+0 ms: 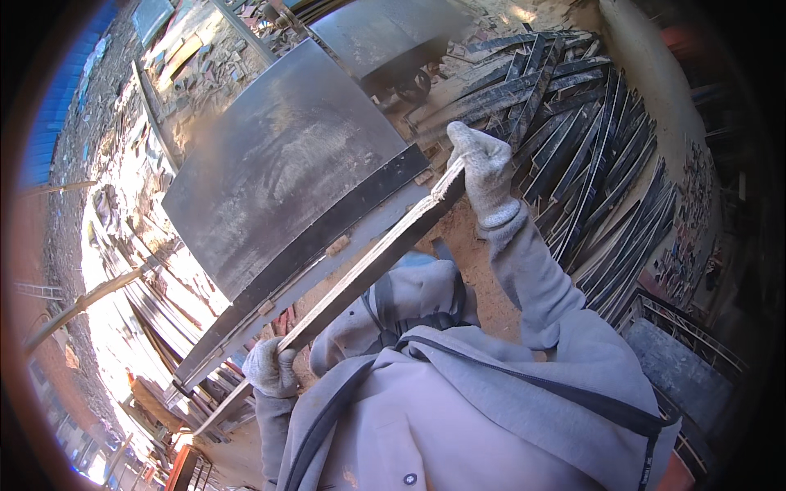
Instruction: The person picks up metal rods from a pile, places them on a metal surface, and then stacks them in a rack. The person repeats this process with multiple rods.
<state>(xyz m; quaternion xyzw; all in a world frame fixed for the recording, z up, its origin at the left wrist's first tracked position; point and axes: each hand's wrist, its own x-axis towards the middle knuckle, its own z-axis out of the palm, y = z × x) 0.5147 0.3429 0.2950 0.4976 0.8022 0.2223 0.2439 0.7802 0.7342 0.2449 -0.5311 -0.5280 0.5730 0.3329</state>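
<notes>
A long wooden plank (368, 268) lies slantwise before my body, with a rough, pale upper edge and a darker side. My right hand (485, 172), in a whitish knit glove, is closed round its upper right end. Lower down at the left, my gloved left hand (272, 368) grips the same plank, and a length of wood carries on below that hand. Just beyond the plank, roughly parallel to it, runs the black front edge of a dark metal work table (286, 155). Whether plank and table touch, I cannot tell.
Dark strips of wood (565, 123) are heaped at the far right. A second metal sheet or table top (389, 33) stands beyond the first. More long boards (164, 303) lie to the left, with scattered scraps behind. A metal-framed rack (679, 352) is at the lower right.
</notes>
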